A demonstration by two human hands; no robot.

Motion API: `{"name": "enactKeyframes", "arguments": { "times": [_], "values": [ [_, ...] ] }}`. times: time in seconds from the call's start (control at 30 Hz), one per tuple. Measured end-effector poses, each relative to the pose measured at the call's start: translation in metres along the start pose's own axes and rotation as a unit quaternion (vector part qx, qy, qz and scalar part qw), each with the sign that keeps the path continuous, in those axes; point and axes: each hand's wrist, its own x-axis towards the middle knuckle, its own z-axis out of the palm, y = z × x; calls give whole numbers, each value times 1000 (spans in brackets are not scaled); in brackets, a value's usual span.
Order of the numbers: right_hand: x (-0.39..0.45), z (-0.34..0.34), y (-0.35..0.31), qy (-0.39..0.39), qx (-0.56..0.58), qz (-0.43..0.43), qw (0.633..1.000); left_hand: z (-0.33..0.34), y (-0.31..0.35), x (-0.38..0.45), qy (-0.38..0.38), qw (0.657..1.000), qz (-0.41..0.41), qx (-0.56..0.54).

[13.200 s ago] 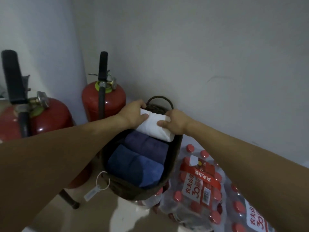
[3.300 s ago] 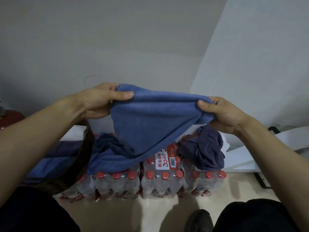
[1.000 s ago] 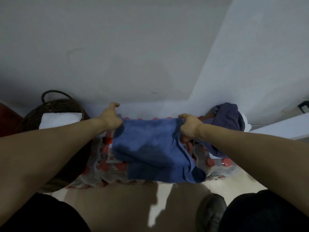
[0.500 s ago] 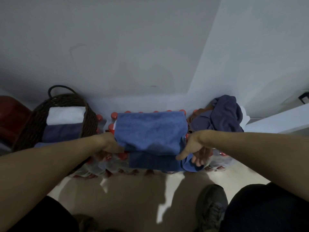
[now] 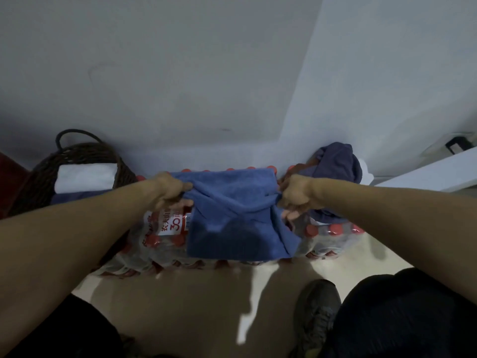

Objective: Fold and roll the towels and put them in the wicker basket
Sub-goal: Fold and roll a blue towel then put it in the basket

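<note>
Head view, looking down over both forearms. Left hand (image 5: pixel 170 189): fingers curled, pinching the left edge of the blue towel (image 5: pixel 232 215). Right hand (image 5: pixel 294 196): fingers curled, gripping the towel's right edge. Towel is stretched between the hands, partly folded, its lower part draping over the front of the shrink-wrapped pack of water bottles (image 5: pixel 160 244) it lies on.

Wicker basket (image 5: pixel 38 177) sits just left of the left hand, against the wall; a white rolled towel (image 5: pixel 85 177) lies inside at the far end, a dark purple roll touching it on the near side. Crumpled dark towel (image 5: pixel 338 161) lies just beyond the right hand, on the bottles, in the wall corner.

Open room: bare floor (image 5: pixel 193 306) on the near side of the pack, below the hands; a dark shoe (image 5: pixel 315 311) stands there under the right forearm.

Writing: red-and-white pack label (image 5: pixel 173 222) beneath the left hand shows "30" and Chinese characters, partly readable only, plus a barcode.
</note>
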Motion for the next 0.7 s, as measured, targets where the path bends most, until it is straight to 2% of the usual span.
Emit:
{"name": "enactKeyframes", "arguments": {
  "times": [0.07,0.13,0.17,0.2,0.27,0.3,0.33,0.4,0.47,0.53,0.6,0.7],
  "values": [
    [9,-8,-2,98,45,-16,994,-6,6,8,30,1000,9,1],
    [18,-14,-5,160,63,-24,985,-6,9,6,57,998,15,4],
    [20,-16,-6,182,2,-27,983,-4,10,5,54,998,14,4],
    [21,-17,-6,199,-105,-33,974,0,10,4,35,999,7,7],
    [20,-13,-7,202,-298,-50,931,8,5,1,-5,999,-18,40],
    [19,-9,-9,191,-350,-62,915,12,0,1,-8,994,-29,102],
    [20,-6,-10,170,-362,-69,914,15,-6,0,7,983,-28,183],
    [22,1,-13,99,-328,-72,937,18,-17,-4,34,955,-1,296],
    [25,12,-13,-11,-303,-77,950,17,-29,-7,-21,955,-29,293],
    [26,23,-9,-96,-309,-80,943,18,-40,-12,-84,942,-54,319],
    [28,33,-4,-126,-338,-76,929,22,-51,-12,-80,919,-19,385],
    [30,46,-4,-107,-402,-88,905,29,-53,-13,-56,906,25,419]
  ]
}}
